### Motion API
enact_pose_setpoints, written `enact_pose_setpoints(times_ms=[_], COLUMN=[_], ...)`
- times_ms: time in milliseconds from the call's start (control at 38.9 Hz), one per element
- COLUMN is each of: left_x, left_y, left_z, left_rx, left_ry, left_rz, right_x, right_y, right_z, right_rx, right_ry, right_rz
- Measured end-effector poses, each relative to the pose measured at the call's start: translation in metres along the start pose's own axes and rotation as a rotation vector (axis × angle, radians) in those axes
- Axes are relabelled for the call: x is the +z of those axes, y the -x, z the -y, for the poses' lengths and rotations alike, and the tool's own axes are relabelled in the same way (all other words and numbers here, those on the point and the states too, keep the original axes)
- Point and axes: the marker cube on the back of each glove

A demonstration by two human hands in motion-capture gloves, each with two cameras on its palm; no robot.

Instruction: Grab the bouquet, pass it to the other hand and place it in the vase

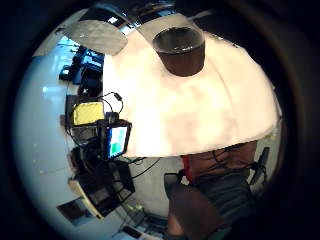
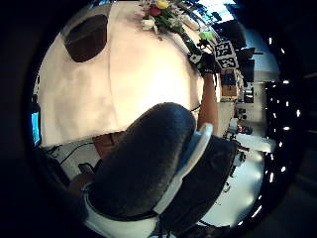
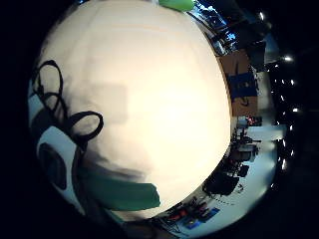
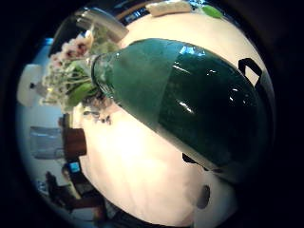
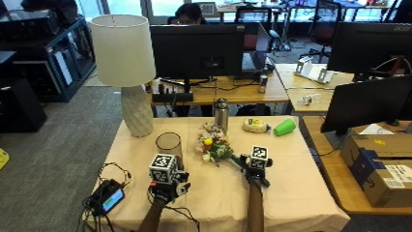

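Note:
The bouquet [image 5: 212,146] of mixed flowers lies low over the beige table [image 5: 212,203], its dark green wrapped stem pointing toward the person. My right hand [image 5: 256,170] grips the end of that stem; the wrapper [image 4: 190,104] fills the right thumb side palm view. I cannot tell whether the flowers rest on the cloth. The brownish glass vase [image 5: 169,144] stands upright just left of the flowers, with nothing in it. My left hand [image 5: 169,189] hovers in front of the vase [image 1: 180,50] and holds nothing.
A white lamp [image 5: 125,72] stands at the back left. A steel bottle [image 5: 221,113], a yellow-white object [image 5: 256,125] and a tipped green cup [image 5: 284,127] sit along the far edge. A small screen device [image 5: 108,197] with cables lies at the front left corner.

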Motion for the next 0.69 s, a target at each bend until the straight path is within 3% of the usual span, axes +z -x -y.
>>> enact_pose_setpoints(times_ms=[232,334,514,643,695], left_x=[0.001,-0.003,-0.008,-0.016,-0.02], left_y=[0.004,0.003,0.0,-0.007,-0.01], left_z=[0.002,0.001,0.004,0.006,0.006], left_rx=[-0.014,-0.009,-0.008,0.0,0.003], left_ry=[0.0,0.001,0.002,-0.016,-0.016], left_rz=[-0.007,-0.007,-0.007,-0.007,-0.008], right_x=[-0.003,-0.01,-0.028,-0.045,-0.05], right_y=[-0.016,-0.019,-0.005,-0.019,-0.016], right_z=[-0.001,-0.012,-0.023,-0.015,-0.017], right_rx=[0.046,0.049,0.03,0.06,0.082], right_ry=[-0.018,0.043,0.081,-0.035,-0.023], right_rz=[-0.046,-0.036,0.143,0.097,0.135])
